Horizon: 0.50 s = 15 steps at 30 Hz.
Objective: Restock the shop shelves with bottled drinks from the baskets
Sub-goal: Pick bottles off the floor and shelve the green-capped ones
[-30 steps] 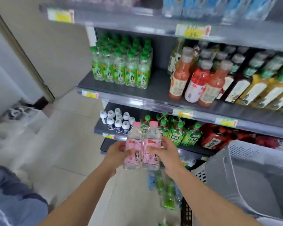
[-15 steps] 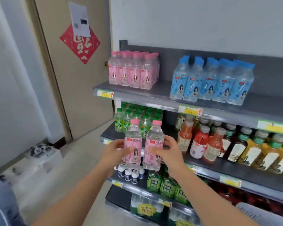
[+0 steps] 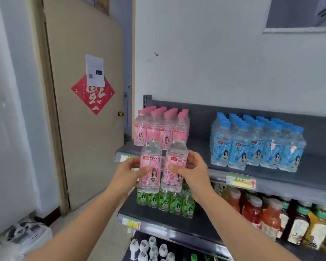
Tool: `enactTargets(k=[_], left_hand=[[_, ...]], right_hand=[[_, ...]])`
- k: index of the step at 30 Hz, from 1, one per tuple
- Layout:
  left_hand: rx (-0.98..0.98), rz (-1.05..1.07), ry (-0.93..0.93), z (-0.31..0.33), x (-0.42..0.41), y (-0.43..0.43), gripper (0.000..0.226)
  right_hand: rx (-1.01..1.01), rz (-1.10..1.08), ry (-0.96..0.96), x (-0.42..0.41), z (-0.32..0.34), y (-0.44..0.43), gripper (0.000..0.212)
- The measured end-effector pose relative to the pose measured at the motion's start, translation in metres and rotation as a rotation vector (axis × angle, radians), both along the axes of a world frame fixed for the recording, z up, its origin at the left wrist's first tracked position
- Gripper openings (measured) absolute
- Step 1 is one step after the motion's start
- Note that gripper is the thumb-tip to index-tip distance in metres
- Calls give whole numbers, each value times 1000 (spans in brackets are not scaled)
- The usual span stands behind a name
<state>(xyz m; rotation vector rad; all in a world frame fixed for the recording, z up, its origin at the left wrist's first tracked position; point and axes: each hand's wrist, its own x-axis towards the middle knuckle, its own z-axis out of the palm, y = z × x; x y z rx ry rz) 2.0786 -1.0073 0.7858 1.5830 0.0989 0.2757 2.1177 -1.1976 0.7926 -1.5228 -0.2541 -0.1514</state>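
Two upright pink-labelled peach soda bottles [image 3: 161,164], side by side.

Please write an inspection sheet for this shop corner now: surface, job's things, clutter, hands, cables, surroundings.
Surface: dark grey metal top shelf, bare between its two bottle groups.
Job's things: left clear plastic peach-soda bottle with pink label and matching right bottle, upright, side by side. Like pink-capped bottles stand on the shelf behind.
Clutter: blurred white items on the floor, lower left.
Hands: left hand grips the left bottle; right hand grips the right bottle.
Cables: nothing seen.
Surroundings: beige door with red diamond paper decoration; blue-capped bottles on the top shelf.
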Motion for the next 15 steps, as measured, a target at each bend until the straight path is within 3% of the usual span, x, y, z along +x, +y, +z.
enactTargets(k=[11,15], left_hand=[[-96,94,-99,33,47,58,26],[-84,163,-118,38,59,77,33]], right_hand=[[-5,-10,-118,80,47,74,62],[-40,30,-130,111,49,96,64]])
